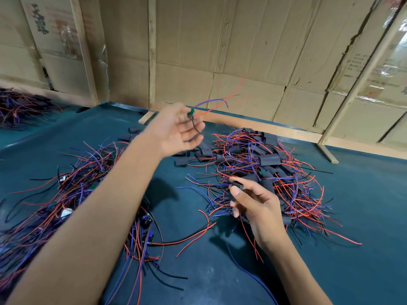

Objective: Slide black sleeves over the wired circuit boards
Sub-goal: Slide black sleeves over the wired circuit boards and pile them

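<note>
My left hand (178, 128) is raised over the middle of the table and pinches a small green circuit board (191, 112) at its fingertips; the board's red and purple wires (211, 104) trail up to the right, blurred. Lower right, my right hand (253, 203) pinches a short black sleeve (236, 186) between thumb and fingers. The two hands are well apart. Behind my right hand lies a heap of boards, wires and black sleeves (264, 164).
A second tangle of wired boards (72, 190) lies on the left of the dark green table (363, 227). Loose black sleeves (132, 133) lie at the back. Another wire heap (19, 106) sits far left. Cardboard walls (242, 40) with wooden battens close off the back.
</note>
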Tool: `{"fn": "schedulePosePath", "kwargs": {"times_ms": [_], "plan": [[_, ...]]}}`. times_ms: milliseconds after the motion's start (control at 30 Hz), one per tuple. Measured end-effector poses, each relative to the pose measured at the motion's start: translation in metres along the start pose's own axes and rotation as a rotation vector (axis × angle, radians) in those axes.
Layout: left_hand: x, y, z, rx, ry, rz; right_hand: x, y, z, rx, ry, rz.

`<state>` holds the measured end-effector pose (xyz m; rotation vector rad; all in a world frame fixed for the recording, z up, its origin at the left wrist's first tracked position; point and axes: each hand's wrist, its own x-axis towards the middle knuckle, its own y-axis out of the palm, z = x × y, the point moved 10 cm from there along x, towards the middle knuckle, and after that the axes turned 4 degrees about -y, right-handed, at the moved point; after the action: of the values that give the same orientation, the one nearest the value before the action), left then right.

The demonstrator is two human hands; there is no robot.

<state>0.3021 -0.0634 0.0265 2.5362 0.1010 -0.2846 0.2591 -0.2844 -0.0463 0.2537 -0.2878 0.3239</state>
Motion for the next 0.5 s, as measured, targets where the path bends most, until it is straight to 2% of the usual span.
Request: {"fn": "schedulePosePath", "kwargs": {"times_ms": [67, 167, 233, 267, 400, 500], "plan": [[0.009, 0.005, 0.034, -0.246, -0.04, 0.078, 0.002, -0.002, 0.003, 0.058, -0.012, -0.034], [0.017, 0.003, 0.084, -0.44, -0.094, 0.092, 0.003, -0.005, 0.007, 0.17, -0.027, -0.063], [0.018, 0.004, 0.114, -0.571, -0.207, 0.137, 0.003, -0.007, 0.008, 0.201, -0.038, -0.075], [0.017, 0.006, 0.123, -0.572, -0.229, 0.165, 0.003, -0.007, 0.009, 0.208, -0.039, -0.082], [0.014, 0.015, 0.131, -0.402, -0.129, 0.198, 0.002, -0.008, 0.004, 0.182, -0.013, -0.115], [0.01, 0.026, 0.129, -0.385, -0.071, 0.212, 0.002, -0.008, 0.001, 0.096, -0.015, -0.101]]}}
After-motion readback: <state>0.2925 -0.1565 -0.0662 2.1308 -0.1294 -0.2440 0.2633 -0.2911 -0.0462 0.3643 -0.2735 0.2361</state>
